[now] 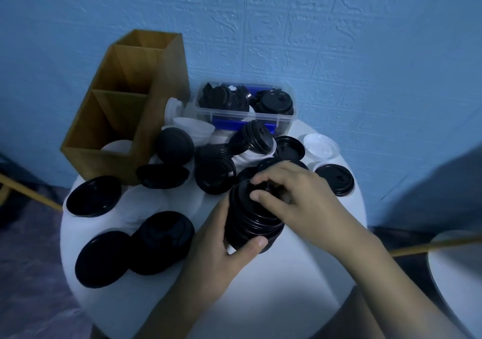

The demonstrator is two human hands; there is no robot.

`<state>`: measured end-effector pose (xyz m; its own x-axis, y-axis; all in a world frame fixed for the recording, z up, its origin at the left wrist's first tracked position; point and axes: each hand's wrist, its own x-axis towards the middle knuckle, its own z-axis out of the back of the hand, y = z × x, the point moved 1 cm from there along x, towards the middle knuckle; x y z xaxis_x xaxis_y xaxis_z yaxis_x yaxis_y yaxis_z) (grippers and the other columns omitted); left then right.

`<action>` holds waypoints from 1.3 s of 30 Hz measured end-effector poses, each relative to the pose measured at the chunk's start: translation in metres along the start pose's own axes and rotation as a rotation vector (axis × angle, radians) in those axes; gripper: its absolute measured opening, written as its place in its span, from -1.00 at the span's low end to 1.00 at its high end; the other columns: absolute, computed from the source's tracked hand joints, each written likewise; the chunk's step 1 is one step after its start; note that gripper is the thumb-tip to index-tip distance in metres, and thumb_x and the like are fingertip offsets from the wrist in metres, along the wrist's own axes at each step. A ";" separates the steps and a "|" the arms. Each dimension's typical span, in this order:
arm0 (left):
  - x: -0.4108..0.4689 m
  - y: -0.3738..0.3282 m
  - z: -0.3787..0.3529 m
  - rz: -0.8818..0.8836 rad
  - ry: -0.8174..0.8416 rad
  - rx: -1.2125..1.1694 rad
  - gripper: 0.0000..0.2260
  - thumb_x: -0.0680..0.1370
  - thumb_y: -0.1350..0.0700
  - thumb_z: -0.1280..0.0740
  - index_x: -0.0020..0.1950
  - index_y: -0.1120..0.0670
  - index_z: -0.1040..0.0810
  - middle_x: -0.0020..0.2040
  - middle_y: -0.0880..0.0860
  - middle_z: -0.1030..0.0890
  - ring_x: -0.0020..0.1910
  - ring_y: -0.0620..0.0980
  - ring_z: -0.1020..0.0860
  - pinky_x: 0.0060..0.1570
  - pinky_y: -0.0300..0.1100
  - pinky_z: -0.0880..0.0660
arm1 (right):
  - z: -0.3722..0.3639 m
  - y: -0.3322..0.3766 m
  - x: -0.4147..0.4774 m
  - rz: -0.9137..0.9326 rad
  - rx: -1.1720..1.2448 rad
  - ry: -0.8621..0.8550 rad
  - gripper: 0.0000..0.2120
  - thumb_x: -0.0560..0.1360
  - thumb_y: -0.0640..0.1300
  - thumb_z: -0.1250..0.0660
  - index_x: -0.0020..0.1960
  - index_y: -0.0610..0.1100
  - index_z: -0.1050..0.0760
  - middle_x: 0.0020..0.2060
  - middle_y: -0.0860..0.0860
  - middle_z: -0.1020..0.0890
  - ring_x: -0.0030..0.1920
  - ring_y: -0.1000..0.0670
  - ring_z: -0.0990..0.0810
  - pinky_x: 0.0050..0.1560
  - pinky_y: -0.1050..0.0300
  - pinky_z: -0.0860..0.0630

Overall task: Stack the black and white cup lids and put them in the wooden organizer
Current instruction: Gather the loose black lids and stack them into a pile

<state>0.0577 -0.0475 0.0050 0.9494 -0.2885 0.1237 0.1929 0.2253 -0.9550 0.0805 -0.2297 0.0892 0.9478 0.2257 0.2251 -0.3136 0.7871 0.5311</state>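
- Stack of black lids [253,223]: one stack, tilted, over the middle of the white table [287,273]; lid count unreadable.
- Left hand [216,244]: clamped round the stack's lower part, thumb across its bottom.
- Right hand [292,197]: fingers curled, pinching the stack's top lid.
- Loose black lids [104,259]: three at left front, more piled behind.
- White lid [320,146]: one, right rear.
- Wooden organizer [156,119]: three compartments, left rear; nearest holds white lids [117,146].
- Clear box [260,115]: one, at rear, black lids inside.
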 end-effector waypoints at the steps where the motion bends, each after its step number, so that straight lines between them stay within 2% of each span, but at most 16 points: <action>1: 0.000 0.000 0.000 -0.004 0.003 -0.001 -0.31 0.48 -0.01 -0.48 0.56 -0.16 -0.28 0.41 -0.03 -0.53 0.39 0.05 -0.52 0.34 0.16 -0.46 | 0.002 0.004 -0.003 -0.029 -0.021 0.024 -0.63 0.48 0.35 -0.30 0.19 0.22 -0.56 0.07 0.25 -0.56 0.04 0.21 -0.53 0.04 0.24 -0.45; 3: 0.000 -0.001 0.001 -0.012 0.013 -0.011 -0.33 0.48 0.06 -0.49 0.54 -0.19 -0.31 0.39 -0.06 -0.55 0.37 0.02 -0.53 0.32 0.13 -0.48 | 0.005 0.009 -0.009 -0.091 -0.049 0.061 -0.41 0.34 0.55 -0.21 0.23 0.26 -0.51 0.07 0.27 -0.57 0.02 0.21 -0.54 0.05 0.27 -0.45; 6: 0.000 -0.002 0.000 -0.012 0.024 -0.037 -0.32 0.47 0.12 -0.49 0.53 -0.18 -0.32 0.37 -0.07 -0.56 0.36 -0.01 -0.55 0.33 0.12 -0.49 | 0.007 0.014 -0.015 -0.121 -0.086 0.083 -0.37 0.29 0.54 -0.27 0.26 0.26 -0.47 0.07 0.26 -0.58 0.03 0.18 -0.55 0.09 0.18 -0.49; 8: 0.000 0.000 0.000 -0.003 0.013 -0.050 -0.30 0.44 0.06 -0.50 0.53 -0.18 -0.31 0.36 -0.08 -0.57 0.35 -0.03 -0.55 0.33 0.12 -0.49 | 0.008 0.014 -0.017 -0.112 -0.033 0.098 -0.44 0.35 0.40 -0.39 0.29 0.27 -0.44 0.09 0.27 -0.59 0.06 0.19 -0.54 0.13 0.14 -0.49; 10: 0.000 0.000 0.000 0.003 0.001 -0.050 -0.29 0.42 0.00 -0.51 0.52 -0.18 -0.31 0.35 -0.10 -0.57 0.35 -0.04 -0.55 0.33 0.12 -0.49 | 0.009 0.009 -0.019 -0.100 0.058 0.172 -0.43 0.39 0.25 -0.46 0.36 0.30 -0.38 0.16 0.28 -0.59 0.16 0.21 -0.54 0.22 0.09 -0.49; 13: 0.000 -0.001 -0.001 0.002 0.009 -0.057 -0.28 0.42 0.00 -0.51 0.53 -0.18 -0.30 0.36 -0.12 -0.57 0.36 -0.05 -0.54 0.35 0.10 -0.47 | 0.012 -0.001 -0.023 -0.095 0.275 0.341 -0.34 0.48 -0.08 -0.49 0.47 0.30 -0.33 0.33 0.32 -0.51 0.36 0.23 -0.46 0.40 0.08 -0.42; 15: 0.000 -0.002 -0.001 -0.005 0.022 -0.057 -0.29 0.43 0.03 -0.51 0.53 -0.19 -0.30 0.37 -0.12 -0.56 0.37 -0.06 -0.53 0.36 0.08 -0.46 | 0.012 -0.005 -0.025 -0.094 0.367 0.382 -0.33 0.50 -0.21 -0.48 0.49 0.23 -0.36 0.38 0.33 -0.48 0.41 0.25 -0.42 0.46 0.07 -0.38; 16: 0.000 -0.002 -0.001 -0.010 0.027 -0.056 -0.29 0.44 0.05 -0.50 0.53 -0.20 -0.30 0.37 -0.12 -0.56 0.37 -0.05 -0.53 0.36 0.08 -0.46 | 0.012 -0.006 -0.025 -0.092 0.388 0.374 -0.36 0.51 -0.20 -0.49 0.48 0.20 -0.39 0.40 0.35 -0.44 0.43 0.27 -0.38 0.49 0.07 -0.34; 18: 0.000 -0.002 -0.001 -0.011 0.030 -0.060 -0.30 0.45 0.05 -0.50 0.53 -0.22 -0.30 0.37 -0.10 -0.56 0.37 -0.04 -0.53 0.35 0.09 -0.47 | 0.008 -0.008 -0.026 -0.102 0.412 0.307 -0.46 0.49 -0.04 -0.52 0.42 0.19 -0.47 0.41 0.39 -0.40 0.45 0.32 -0.32 0.52 0.07 -0.29; 20: -0.001 -0.002 -0.001 -0.007 0.033 -0.057 -0.30 0.44 0.03 -0.50 0.52 -0.25 -0.30 0.37 -0.09 -0.56 0.36 -0.04 -0.54 0.34 0.11 -0.48 | 0.003 -0.008 -0.027 -0.110 0.368 0.211 -0.52 0.44 0.15 -0.52 0.34 0.23 -0.54 0.34 0.41 -0.43 0.42 0.31 -0.36 0.49 0.05 -0.33; 22: -0.001 -0.002 -0.002 -0.007 0.033 -0.049 -0.29 0.43 0.02 -0.50 0.51 -0.28 -0.30 0.37 -0.12 -0.56 0.36 -0.06 -0.53 0.34 0.09 -0.48 | 0.000 -0.008 -0.029 -0.084 0.308 0.152 -0.52 0.41 0.22 -0.51 0.31 0.25 -0.56 0.29 0.36 -0.48 0.39 0.22 -0.44 0.42 0.02 -0.40; 25: -0.001 -0.002 -0.002 -0.006 0.035 -0.048 -0.29 0.43 0.03 -0.52 0.51 -0.28 -0.31 0.37 -0.14 -0.56 0.36 -0.09 -0.53 0.33 0.04 -0.48 | -0.002 -0.009 -0.031 -0.084 0.343 0.147 -0.49 0.42 0.10 -0.55 0.34 0.22 -0.53 0.30 0.35 -0.49 0.38 0.21 -0.46 0.41 0.05 -0.42; 29: -0.001 -0.004 -0.002 -0.006 0.049 -0.045 -0.26 0.45 0.13 -0.52 0.55 -0.20 -0.29 0.39 -0.14 -0.54 0.39 -0.11 -0.51 0.36 0.01 -0.46 | -0.003 -0.015 -0.035 -0.119 0.393 0.152 -0.30 0.37 0.09 -0.52 0.46 0.22 -0.37 0.38 0.31 -0.43 0.44 0.14 -0.41 0.45 -0.02 -0.39; 34: 0.000 -0.002 -0.001 0.003 0.062 -0.010 -0.19 0.41 -0.09 -0.54 0.58 -0.25 -0.23 0.42 -0.17 -0.51 0.41 -0.12 -0.49 0.38 0.03 -0.45 | -0.004 -0.020 -0.040 -0.127 0.444 0.159 -0.31 0.39 -0.02 -0.52 0.47 0.17 -0.37 0.35 0.27 -0.48 0.43 0.13 -0.43 0.45 -0.02 -0.39; 39: 0.000 -0.004 -0.001 -0.007 0.065 -0.005 -0.18 0.40 -0.05 -0.55 0.58 -0.23 -0.23 0.41 -0.20 -0.50 0.40 -0.16 -0.49 0.35 -0.05 -0.48 | -0.006 -0.023 -0.042 -0.117 0.464 0.191 -0.32 0.42 -0.05 -0.51 0.49 0.18 -0.37 0.43 0.28 -0.43 0.47 0.16 -0.37 0.50 -0.01 -0.33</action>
<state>0.0565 -0.0496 0.0082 0.9299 -0.3502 0.1125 0.1980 0.2189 -0.9555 0.0483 -0.2539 0.0627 0.9580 0.2863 0.0128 -0.1566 0.4854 0.8601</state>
